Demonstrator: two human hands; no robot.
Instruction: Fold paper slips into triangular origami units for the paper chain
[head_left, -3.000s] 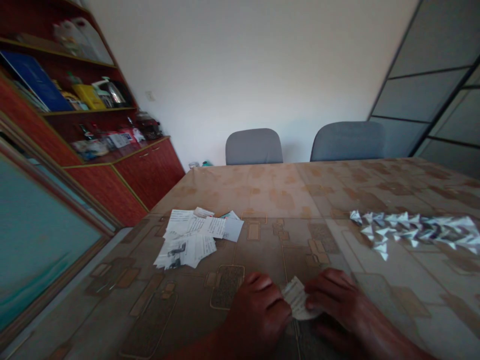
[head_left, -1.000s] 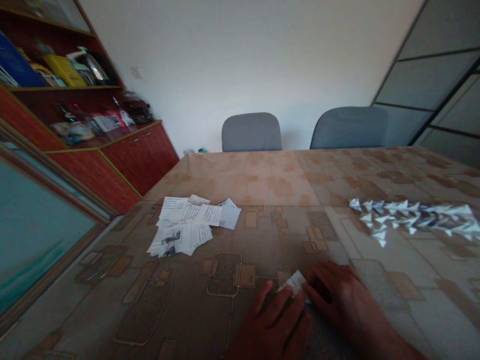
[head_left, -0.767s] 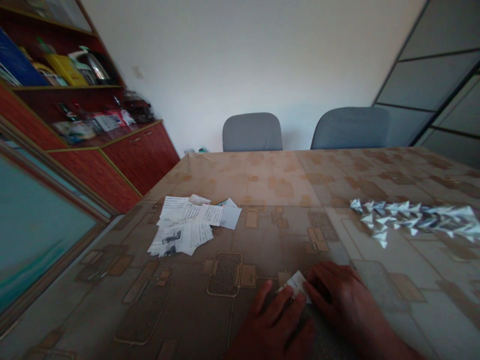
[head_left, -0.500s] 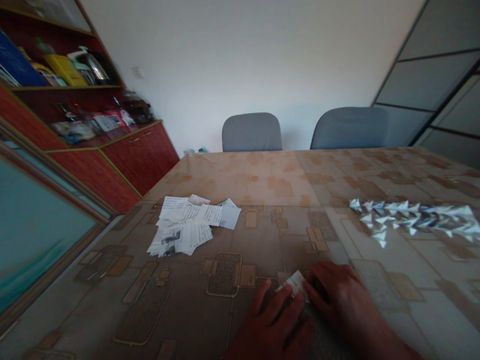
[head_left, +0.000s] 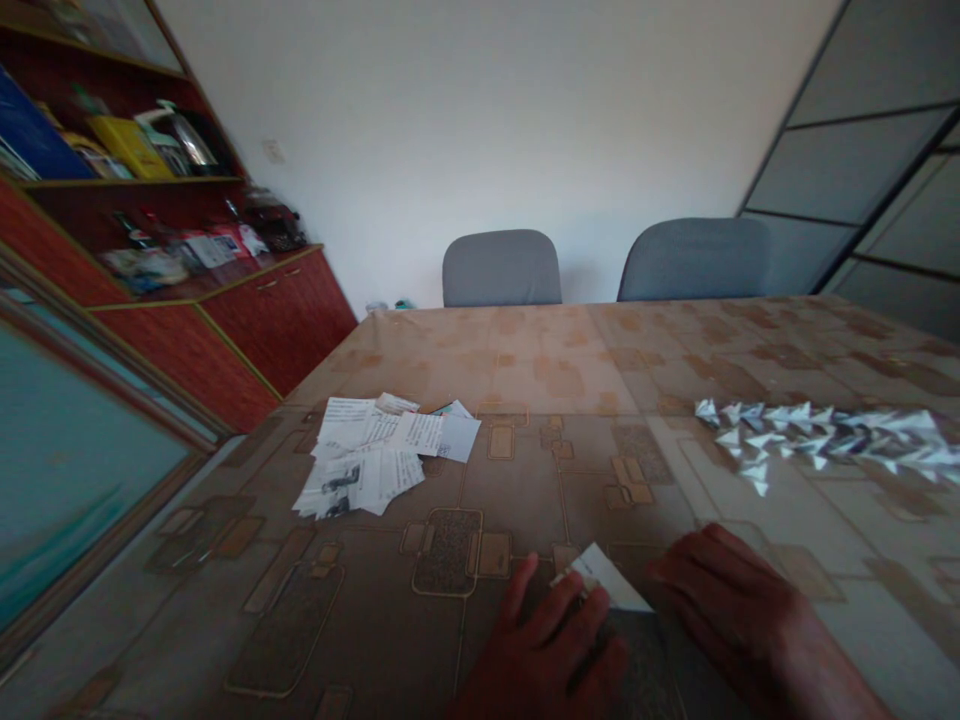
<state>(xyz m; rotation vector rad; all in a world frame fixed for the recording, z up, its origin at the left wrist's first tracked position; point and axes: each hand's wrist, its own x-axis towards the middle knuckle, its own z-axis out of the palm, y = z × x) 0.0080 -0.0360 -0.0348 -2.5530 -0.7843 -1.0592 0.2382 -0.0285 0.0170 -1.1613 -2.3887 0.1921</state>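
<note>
A small folded piece of printed paper [head_left: 611, 583] lies on the table near its front edge, its right end tapering to a white point. My left hand [head_left: 551, 640] rests on the paper's left part with fingers spread, holding it down flat rather than gripping it. Just right of the paper's point is my right hand [head_left: 724, 600], fingers curled together. No paper shows in it, though its fingertips are dim and partly hidden.
A loose pile of printed paper pieces [head_left: 367, 455] lies to the left. Rows of folded, pointed paper pieces [head_left: 825, 432] stretch along the right. Patterned cloth covers the table [head_left: 525, 350]. Behind it stand two grey chairs [head_left: 501, 268], with a red cabinet [head_left: 277, 320] at the left.
My right hand has slid right, off the paper, uncovering its white pointed end. My left hand has stayed on the paper.
</note>
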